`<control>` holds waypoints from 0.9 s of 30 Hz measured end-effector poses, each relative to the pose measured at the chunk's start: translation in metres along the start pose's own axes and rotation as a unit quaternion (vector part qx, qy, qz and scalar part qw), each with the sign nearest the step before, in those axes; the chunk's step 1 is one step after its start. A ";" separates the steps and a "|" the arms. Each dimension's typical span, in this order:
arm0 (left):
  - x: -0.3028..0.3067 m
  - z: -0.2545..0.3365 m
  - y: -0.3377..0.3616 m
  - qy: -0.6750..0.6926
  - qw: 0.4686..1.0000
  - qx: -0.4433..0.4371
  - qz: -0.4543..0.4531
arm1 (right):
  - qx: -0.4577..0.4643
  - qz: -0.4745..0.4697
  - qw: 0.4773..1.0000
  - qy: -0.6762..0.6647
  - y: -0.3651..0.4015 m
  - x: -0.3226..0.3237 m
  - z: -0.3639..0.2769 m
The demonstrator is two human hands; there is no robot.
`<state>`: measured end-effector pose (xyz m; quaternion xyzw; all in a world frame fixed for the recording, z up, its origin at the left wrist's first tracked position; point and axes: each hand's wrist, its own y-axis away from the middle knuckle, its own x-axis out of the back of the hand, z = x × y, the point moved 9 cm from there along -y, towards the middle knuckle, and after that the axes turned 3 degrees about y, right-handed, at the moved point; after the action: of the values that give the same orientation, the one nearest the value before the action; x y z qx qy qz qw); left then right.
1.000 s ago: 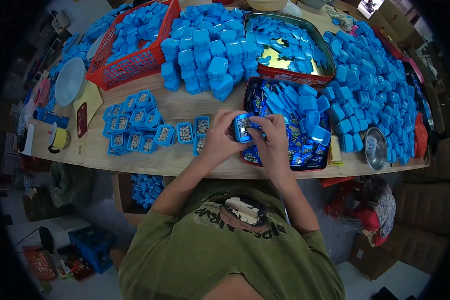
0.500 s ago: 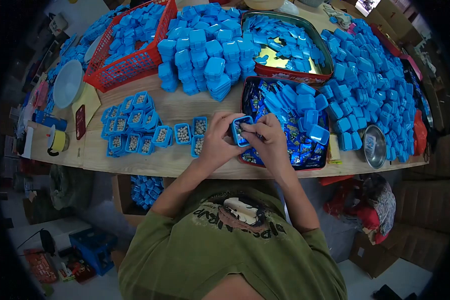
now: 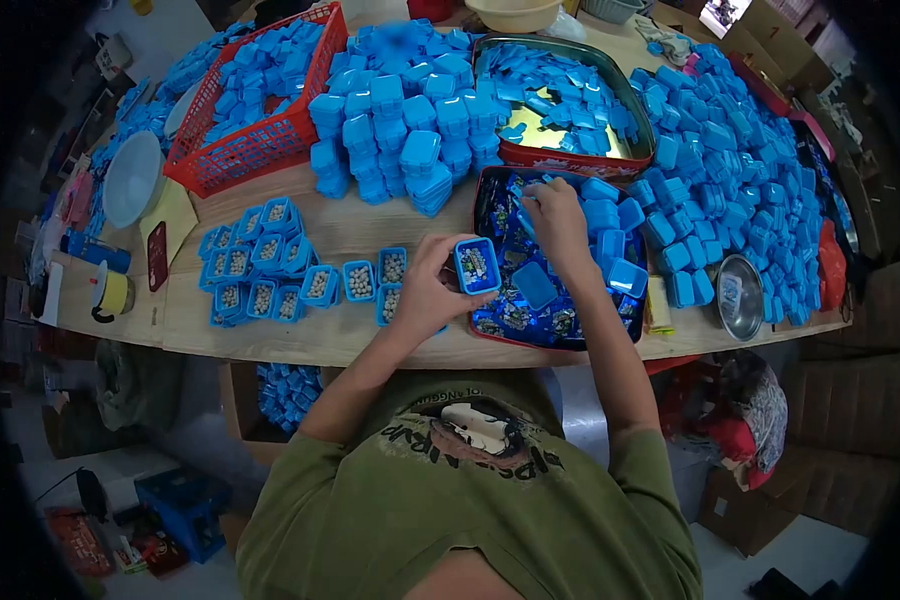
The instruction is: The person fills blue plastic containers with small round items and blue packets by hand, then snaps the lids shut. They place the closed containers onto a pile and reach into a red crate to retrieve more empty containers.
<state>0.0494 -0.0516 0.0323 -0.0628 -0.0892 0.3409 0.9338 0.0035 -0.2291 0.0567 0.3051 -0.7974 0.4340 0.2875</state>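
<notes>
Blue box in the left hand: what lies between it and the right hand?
Head view: only blue packets in the tray lie between the blue box and the right hand.

Place: a small hand-packing workshop, goods everywhere you look.
Bench: one long bare wooden table (image 3: 360, 225), nearly buried in stock.
Stock: hundreds of identical small closed blue plastic boxes, heaped loose (image 3: 740, 170) and stacked (image 3: 410, 120).
Bins: a red plastic mesh basket (image 3: 240, 160) and a gold-bottomed metal tray (image 3: 540, 125), both holding blue parts.
Batch: rows of open blue boxes filled with pale round pellets (image 3: 260, 270).
Handwork: left hand (image 3: 425, 290) grips one filled open blue box (image 3: 475, 265); right hand (image 3: 555, 215) is among blue printed sachets (image 3: 510, 305).
Floor: brown cardboard cartons (image 3: 850, 420) beside the bench.
</notes>
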 end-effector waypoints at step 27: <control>0.002 0.005 0.002 -0.048 0.999 -0.021 0.002 | -0.210 -0.143 0.863 -0.437 0.029 -0.008 -0.052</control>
<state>0.0481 -0.0483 0.0374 -0.0657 -0.1405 0.3430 0.9264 -0.0026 -0.1693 0.0592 0.5069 -0.8610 0.0324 0.0256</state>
